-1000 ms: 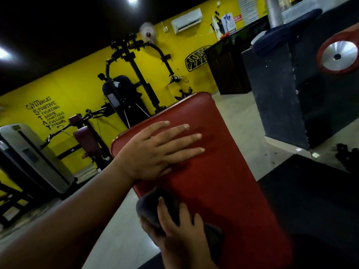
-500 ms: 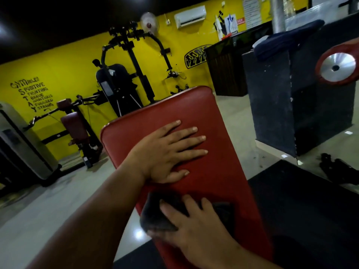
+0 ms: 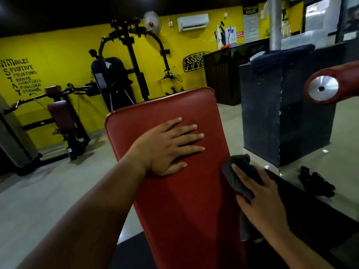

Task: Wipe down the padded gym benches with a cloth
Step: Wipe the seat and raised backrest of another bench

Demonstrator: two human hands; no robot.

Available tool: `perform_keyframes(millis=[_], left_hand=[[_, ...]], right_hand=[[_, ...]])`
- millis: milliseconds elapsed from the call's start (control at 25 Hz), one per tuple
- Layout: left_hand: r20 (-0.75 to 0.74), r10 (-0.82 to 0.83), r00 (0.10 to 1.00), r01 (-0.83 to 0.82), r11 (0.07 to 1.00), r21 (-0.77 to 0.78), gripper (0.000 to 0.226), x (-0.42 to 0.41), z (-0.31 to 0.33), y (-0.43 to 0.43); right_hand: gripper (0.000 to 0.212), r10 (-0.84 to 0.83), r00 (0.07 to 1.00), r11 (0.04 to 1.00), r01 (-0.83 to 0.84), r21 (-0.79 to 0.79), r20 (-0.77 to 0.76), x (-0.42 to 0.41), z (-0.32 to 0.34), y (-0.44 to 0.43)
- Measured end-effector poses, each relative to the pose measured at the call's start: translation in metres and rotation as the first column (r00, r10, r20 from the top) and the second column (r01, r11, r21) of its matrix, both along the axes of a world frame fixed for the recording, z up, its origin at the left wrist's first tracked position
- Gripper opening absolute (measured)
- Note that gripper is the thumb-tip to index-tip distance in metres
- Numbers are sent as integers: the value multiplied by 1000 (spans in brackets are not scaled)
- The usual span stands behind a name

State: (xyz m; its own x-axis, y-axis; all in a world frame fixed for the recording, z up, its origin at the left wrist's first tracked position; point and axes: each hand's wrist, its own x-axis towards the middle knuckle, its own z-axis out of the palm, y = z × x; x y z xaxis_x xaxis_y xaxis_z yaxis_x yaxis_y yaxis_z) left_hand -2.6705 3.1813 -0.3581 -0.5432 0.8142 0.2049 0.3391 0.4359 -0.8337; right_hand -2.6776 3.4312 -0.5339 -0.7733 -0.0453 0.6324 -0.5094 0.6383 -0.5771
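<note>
Yellow painted back wall (image 3: pixel 58 55), black lettering at its left end. Black multi-station weight machine (image 3: pixel 124 65) stands against it; a smaller machine with a maroon pad (image 3: pixel 59 115) sits to its left. Grey floor (image 3: pixel 38 191) between them and the person.

Dark speckled block-shaped pillar (image 3: pixel 281 117) at right, a dark blue cushion (image 3: pixel 279 57) lying on top.

Long red padded vinyl bench pad (image 3: pixel 184 191) runs up the middle of the view, tilted, rounded far corners, clean sheen on the surface.

Left hand (image 3: pixel 169 146) lies flat on the upper part of the pad, palm down, fingers spread, nothing in its grip.

Right hand (image 3: pixel 258 193) at the pad's right edge, fingers curled over a crumpled dark grey cloth (image 3: pixel 237 171); grip closed around it. Cloth bunched against the pad's right side edge, just below the level of the left hand.
</note>
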Motion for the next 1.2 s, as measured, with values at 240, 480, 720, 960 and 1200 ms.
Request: perform_keyframes(millis=[240, 480, 720, 960, 1200], left_hand=[[-12, -28, 1000, 28, 999, 16, 56, -1, -2, 0], [-26, -44, 999, 44, 999, 19, 55, 0, -3, -1], [-73, -35, 997, 41, 996, 82, 53, 3, -10, -2], [-193, 29, 981, 31, 953, 301, 55, 17, -40, 0], [-167, 106, 980, -46, 943, 330, 61, 24, -58, 1]], right_hand=[[103, 105, 965, 920, -3, -391, 240, 74, -10, -96], [116, 206, 962, 973, -220, 65, 181, 118, -6, -150], [97, 330, 944, 843, -291, 453, -8, 115, -3, -135], [62, 374, 910, 778, -203, 594, -179, 108, -34, -137], [56, 355, 866, 767, -54, 640, -353, 79, -66, -95]])
